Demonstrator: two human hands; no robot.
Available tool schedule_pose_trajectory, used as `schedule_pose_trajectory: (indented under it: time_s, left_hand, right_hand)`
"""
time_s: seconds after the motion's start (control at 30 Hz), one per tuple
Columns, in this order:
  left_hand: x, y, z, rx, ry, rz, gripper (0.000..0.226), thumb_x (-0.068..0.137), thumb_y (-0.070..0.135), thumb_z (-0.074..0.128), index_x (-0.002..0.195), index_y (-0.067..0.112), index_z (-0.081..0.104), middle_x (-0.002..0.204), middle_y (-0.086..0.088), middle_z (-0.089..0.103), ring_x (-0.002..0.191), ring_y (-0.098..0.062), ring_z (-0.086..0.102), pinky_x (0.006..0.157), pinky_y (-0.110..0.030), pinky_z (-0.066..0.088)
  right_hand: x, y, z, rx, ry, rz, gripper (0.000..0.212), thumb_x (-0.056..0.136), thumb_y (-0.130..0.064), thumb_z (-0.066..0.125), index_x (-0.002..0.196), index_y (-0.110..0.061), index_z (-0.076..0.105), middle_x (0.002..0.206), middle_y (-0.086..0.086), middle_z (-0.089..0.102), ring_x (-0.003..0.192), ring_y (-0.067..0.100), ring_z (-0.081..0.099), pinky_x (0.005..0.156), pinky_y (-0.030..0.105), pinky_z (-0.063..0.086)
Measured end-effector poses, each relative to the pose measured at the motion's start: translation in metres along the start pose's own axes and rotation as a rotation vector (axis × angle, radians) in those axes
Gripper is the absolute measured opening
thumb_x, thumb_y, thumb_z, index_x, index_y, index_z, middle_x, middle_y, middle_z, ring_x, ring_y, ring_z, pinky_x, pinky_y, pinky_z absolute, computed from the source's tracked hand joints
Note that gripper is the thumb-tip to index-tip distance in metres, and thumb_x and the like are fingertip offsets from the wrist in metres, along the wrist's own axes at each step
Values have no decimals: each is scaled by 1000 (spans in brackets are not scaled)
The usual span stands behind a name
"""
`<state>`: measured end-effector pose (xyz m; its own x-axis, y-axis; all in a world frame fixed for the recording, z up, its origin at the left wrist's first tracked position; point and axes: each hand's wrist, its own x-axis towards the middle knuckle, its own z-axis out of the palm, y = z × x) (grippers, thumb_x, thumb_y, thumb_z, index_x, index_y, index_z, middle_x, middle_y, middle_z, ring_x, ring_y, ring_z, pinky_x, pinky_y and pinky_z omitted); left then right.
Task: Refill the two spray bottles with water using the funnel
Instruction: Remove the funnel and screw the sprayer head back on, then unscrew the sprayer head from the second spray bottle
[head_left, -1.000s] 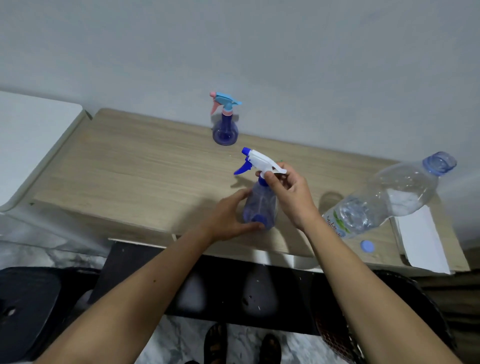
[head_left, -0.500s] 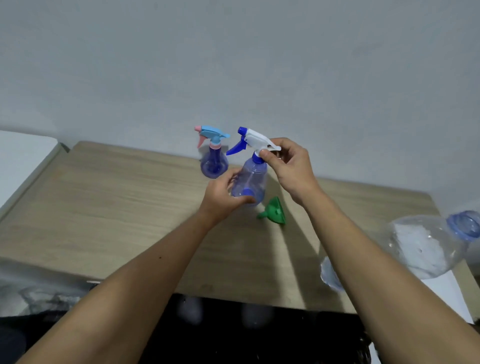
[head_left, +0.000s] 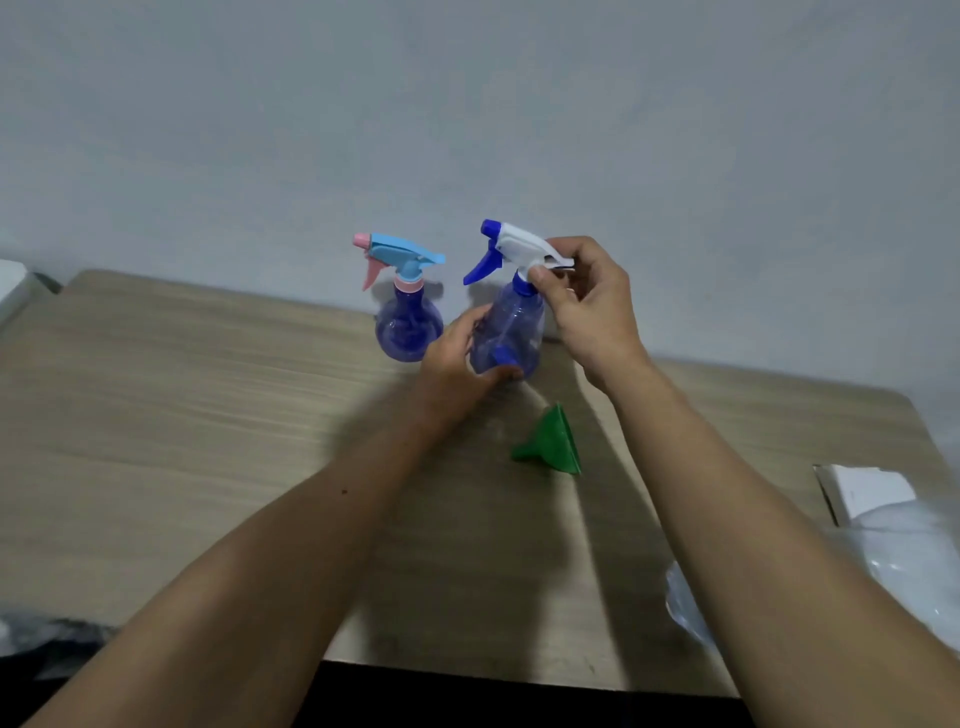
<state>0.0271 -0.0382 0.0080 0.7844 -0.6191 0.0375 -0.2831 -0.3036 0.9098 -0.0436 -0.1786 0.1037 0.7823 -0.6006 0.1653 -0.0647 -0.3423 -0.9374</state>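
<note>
Holding: you are gripping the clear blue spray bottle (head_left: 506, 332) with both hands, just above the desk (head_left: 182, 415), near its far edge.
Left hand (head_left: 457, 358): your grip is wrapping around the lower body of that bottle, fingers curling under its base.
Right hand (head_left: 587, 306): your grip is pinching the rear of the white trigger head (head_left: 524, 249), thumb and fingers closing on it; the blue nozzle is pointing left.
Second spray bottle (head_left: 408, 317): it is standing upright on the desk just left of the held one, by the wall, with its light-blue and pink head on.
Funnel (head_left: 553, 441): the green funnel is lying on its side on the desk, near your right forearm, spout pointing left.
Right edge: a clear plastic bottle (head_left: 904, 566), blurred, and a white box (head_left: 862, 491) are sitting there.
</note>
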Motion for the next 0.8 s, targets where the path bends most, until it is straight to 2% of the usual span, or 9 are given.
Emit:
schedule_pose_trajectory:
  time_s: [0.1, 0.2, 0.23, 0.3, 0.37, 0.47, 0.57, 0.7, 0.8]
  left_hand:
    - [2, 9, 2, 56, -14, -32, 66, 95, 27, 77, 151, 10, 46, 147, -14, 59, 132, -21, 60, 115, -42, 48]
    - [3, 11, 4, 60, -17, -22, 56, 104, 13, 64, 150, -10, 43, 146, -33, 54, 111, 8, 65, 116, -46, 43]
    - [2, 8, 4, 53, 14, -10, 61, 101, 19, 70, 151, -3, 44, 146, -27, 57, 113, 7, 64, 115, -46, 46]
    - [-2, 3, 3, 66, 26, 15, 73, 92, 32, 80, 153, 13, 44, 148, -11, 59, 131, -15, 61, 115, -47, 49]
    - [-1, -2, 2, 85, 14, 6, 83, 89, 37, 83, 156, 16, 40, 152, -6, 56, 139, -23, 55, 116, -42, 47]
    - [6, -5, 3, 115, 0, 29, 94, 86, 47, 83, 160, 18, 33, 158, -4, 51, 144, -23, 50, 111, -30, 43]
    - [1, -8, 2, 104, 10, 48, 97, 84, 45, 86, 160, 16, 33, 158, -5, 51, 142, -22, 51, 108, -26, 42]
    - [-21, -24, -3, 0, 60, 42, 102, 73, 56, 91, 155, 17, 43, 152, -2, 57, 140, -16, 55, 117, -42, 48]
    - [-38, -35, -16, -23, 86, 43, 108, 66, 66, 88, 150, 12, 49, 143, -6, 64, 131, -14, 62, 112, -38, 53]
  right_hand:
    - [0, 5, 2, 3, 10, -3, 15, 99, -12, 70, 109, -22, 66, 95, -7, 70, 79, -2, 65, 76, 18, 56]
    - [-1, 6, 4, 9, 16, 11, 17, 100, -13, 70, 114, -22, 67, 99, -7, 71, 81, -5, 65, 76, 16, 55]
    - [-2, 5, 4, 9, 16, 13, 17, 100, -13, 70, 114, -22, 67, 99, -6, 71, 81, -5, 65, 76, 16, 55]
    - [-2, 4, 4, 11, 16, 21, 18, 99, -13, 70, 115, -21, 67, 101, -5, 72, 81, -5, 66, 76, 17, 56]
    - [-2, 2, 3, 28, 25, 36, 21, 98, -12, 72, 118, -19, 68, 105, -4, 73, 83, -5, 67, 77, 18, 56]
    - [-4, -1, 3, 79, 59, 58, 33, 96, -10, 75, 127, -16, 66, 113, -4, 72, 87, -8, 70, 82, 18, 59]
    - [-13, -1, 5, 110, 90, 81, 41, 95, -10, 77, 132, -18, 61, 118, -4, 69, 95, -3, 71, 81, 16, 59]
    - [-31, 2, 7, 119, 173, 120, 58, 94, -12, 78, 144, -19, 50, 134, -1, 60, 115, 12, 65, 91, 21, 59]
    - [-48, 4, 9, 174, 242, 145, 65, 93, -10, 79, 147, -16, 44, 132, -1, 56, 113, 11, 63, 94, 22, 58]
